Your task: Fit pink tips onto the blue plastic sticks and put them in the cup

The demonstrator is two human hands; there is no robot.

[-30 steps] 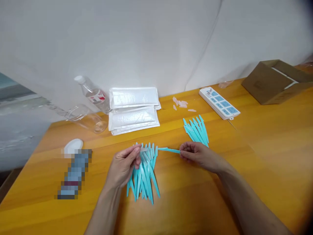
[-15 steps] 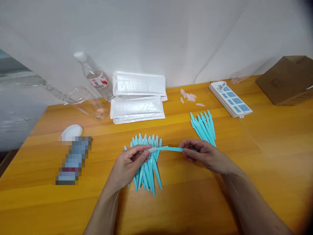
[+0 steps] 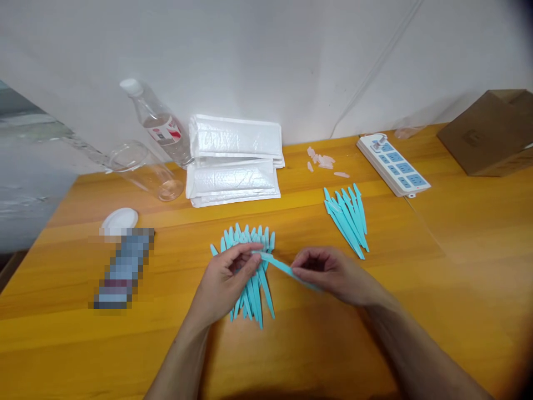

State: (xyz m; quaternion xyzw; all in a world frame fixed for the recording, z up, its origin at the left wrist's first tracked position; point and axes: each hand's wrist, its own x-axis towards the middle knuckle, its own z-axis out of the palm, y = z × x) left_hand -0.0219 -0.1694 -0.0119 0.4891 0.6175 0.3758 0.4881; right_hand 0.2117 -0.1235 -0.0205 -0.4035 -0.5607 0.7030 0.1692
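Note:
A slim teal blade-shaped stick [image 3: 281, 266] is held between both hands, slanting down to the right. My left hand [image 3: 229, 275] pinches its whitish tip end, above a pile of similar teal sticks [image 3: 254, 297]. The fingers of my right hand [image 3: 327, 272] are closed on the stick's other part, and its far end shows beneath them. A smaller fanned group of teal sticks [image 3: 347, 219] lies to the right, beyond my right hand. Small translucent pinkish pieces [image 3: 322, 160] are scattered near the wall.
White bubble mailers [image 3: 235, 180] are stacked at the back. Beside them are a bottle [image 3: 166, 130] and a clear jar [image 3: 145, 172]. A white lid [image 3: 120, 221] and a blurred phone [image 3: 125, 269] lie left. A power strip [image 3: 393, 165] and brown box [image 3: 487, 133] stand right.
The right hand has moved left and slightly down, and the stick has turned from nearly level to a downward slant. The left hand has stayed almost in place.

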